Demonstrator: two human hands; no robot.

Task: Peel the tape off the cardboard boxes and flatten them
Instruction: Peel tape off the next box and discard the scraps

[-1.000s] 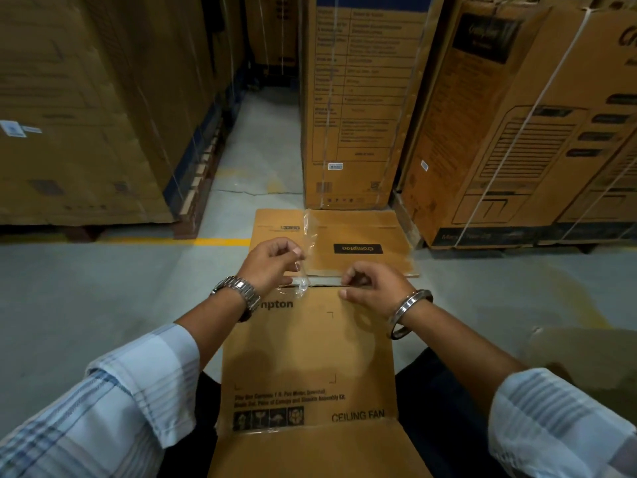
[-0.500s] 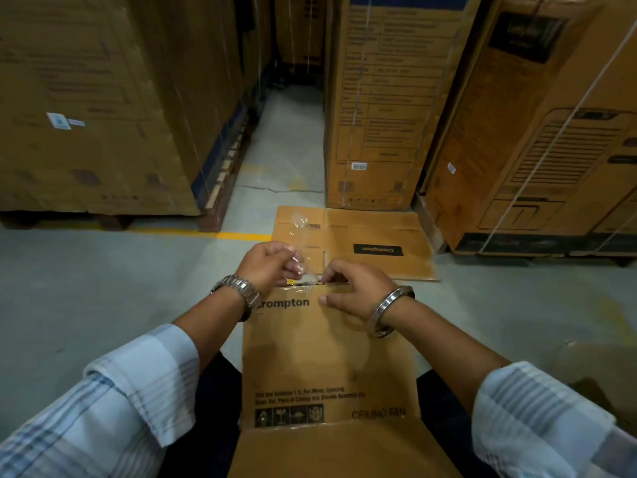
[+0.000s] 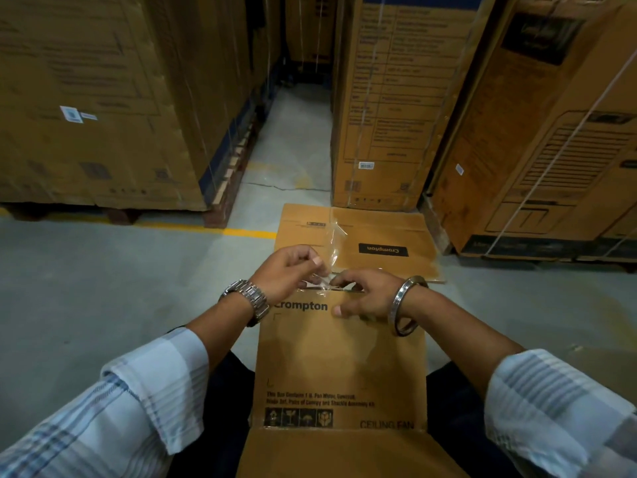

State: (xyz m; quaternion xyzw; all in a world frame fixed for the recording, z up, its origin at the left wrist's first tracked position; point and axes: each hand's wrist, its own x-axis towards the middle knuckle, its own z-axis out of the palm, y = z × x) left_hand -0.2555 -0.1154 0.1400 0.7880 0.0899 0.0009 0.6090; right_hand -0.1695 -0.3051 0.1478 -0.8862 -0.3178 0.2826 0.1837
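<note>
Warehouse: left hand (image 3: 286,270) pinches tape (image 3: 332,241), right (image 3: 370,294) grips box (image 3: 341,357).

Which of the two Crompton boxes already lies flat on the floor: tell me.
The farther box, lying flat on the floor with its logo upside down to the camera. The nearer box rests tilted on the person's legs.

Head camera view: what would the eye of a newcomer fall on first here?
At the centre, the left hand pinches a strip of clear tape rising from the top edge of the Crompton box on the person's lap, while the right hand holds that edge. Just beyond lies a flattened box on the floor, with tall cartons standing around.
</note>
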